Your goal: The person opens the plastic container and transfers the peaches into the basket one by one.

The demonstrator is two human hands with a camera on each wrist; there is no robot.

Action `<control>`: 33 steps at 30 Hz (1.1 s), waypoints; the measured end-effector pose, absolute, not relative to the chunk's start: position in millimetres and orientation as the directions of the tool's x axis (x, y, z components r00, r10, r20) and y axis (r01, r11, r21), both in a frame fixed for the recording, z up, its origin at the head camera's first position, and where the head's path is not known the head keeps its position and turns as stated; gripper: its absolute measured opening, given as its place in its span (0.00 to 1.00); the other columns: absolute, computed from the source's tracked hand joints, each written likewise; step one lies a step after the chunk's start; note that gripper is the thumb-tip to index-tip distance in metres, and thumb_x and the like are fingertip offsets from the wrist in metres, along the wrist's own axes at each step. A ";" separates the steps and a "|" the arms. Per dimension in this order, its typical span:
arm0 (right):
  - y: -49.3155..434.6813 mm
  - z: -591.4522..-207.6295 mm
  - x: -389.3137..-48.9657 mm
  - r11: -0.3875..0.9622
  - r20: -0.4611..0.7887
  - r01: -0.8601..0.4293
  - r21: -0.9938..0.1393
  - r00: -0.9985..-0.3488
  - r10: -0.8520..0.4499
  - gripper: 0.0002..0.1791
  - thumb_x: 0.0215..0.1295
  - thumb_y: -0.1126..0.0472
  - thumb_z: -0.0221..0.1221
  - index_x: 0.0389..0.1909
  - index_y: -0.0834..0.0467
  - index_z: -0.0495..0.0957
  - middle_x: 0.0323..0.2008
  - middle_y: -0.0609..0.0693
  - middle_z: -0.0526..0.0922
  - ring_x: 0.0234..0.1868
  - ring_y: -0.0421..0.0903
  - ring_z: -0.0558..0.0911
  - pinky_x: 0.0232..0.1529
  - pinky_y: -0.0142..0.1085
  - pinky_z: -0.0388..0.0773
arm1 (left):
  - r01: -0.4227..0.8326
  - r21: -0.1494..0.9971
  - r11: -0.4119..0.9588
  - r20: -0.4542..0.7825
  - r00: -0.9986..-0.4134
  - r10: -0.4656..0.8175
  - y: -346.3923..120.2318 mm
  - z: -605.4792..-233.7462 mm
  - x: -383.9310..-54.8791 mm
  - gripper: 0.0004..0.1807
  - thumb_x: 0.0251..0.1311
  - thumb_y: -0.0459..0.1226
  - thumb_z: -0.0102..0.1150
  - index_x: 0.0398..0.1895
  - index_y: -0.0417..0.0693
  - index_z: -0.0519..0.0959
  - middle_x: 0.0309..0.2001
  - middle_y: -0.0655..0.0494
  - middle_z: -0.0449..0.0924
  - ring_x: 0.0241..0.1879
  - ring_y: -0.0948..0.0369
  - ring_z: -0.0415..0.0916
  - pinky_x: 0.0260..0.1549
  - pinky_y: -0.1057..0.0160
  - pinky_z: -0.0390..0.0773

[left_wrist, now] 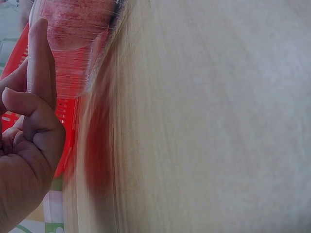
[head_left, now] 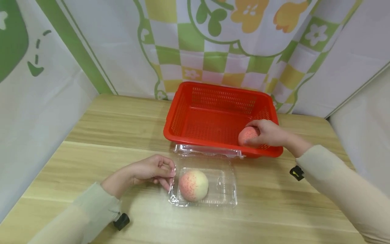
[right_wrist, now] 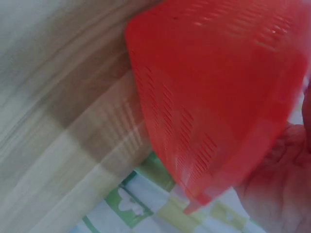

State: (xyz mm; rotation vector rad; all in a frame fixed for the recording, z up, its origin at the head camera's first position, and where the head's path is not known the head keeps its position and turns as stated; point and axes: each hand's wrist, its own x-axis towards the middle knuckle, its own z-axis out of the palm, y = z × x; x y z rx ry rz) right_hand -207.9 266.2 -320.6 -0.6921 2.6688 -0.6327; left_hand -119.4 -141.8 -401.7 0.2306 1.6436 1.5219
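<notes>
In the head view, my right hand (head_left: 266, 134) reaches over the basket's front right corner and holds a pinkish-red peach (head_left: 247, 135), fingers and thumb around it. Its palm side (right_wrist: 279, 179) shows behind the basket wall in the right wrist view, where the peach is hidden. My left hand (head_left: 153, 171) pinches the left edge of a clear plastic clamshell box (head_left: 220, 201), one finger lying straight along its side in the left wrist view. Inside the box, to the left, sits a pink and cream peach (head_left: 195, 185).
The red plastic basket (head_left: 210, 117) stands at the back of the wooden table (head_left: 122, 125), just behind the box, whose raised clear lid (head_left: 210, 151) meets its front rim. A checked, flowered curtain (head_left: 192, 51) hangs behind. Dark wrist devices (head_left: 122, 222) hang at both sleeves.
</notes>
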 end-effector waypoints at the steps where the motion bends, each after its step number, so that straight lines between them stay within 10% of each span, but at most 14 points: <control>1: 264.5 -322.7 -207.2 0.791 -0.192 -0.382 -0.478 -0.833 -0.519 0.30 0.63 0.54 0.73 0.58 0.70 0.79 0.49 0.60 0.86 0.47 0.55 0.82 0.51 0.52 0.82 | -0.404 0.884 0.236 -0.453 -0.613 0.647 -142.1 -401.9 -118.7 0.01 0.74 0.29 0.56 0.41 0.40 0.76 0.32 0.52 0.87 0.29 0.62 0.89 0.20 0.77 0.66; 33: 259.7 -319.9 -196.3 0.841 -0.228 -0.389 -0.375 -0.841 -0.490 0.30 0.68 0.59 0.69 0.64 0.72 0.75 0.57 0.67 0.84 0.58 0.65 0.82 0.63 0.60 0.76 | -0.413 0.887 0.208 -0.439 -0.609 0.661 -142.2 -404.0 -119.3 0.01 0.74 0.28 0.56 0.41 0.41 0.76 0.32 0.52 0.87 0.29 0.63 0.88 0.20 0.77 0.67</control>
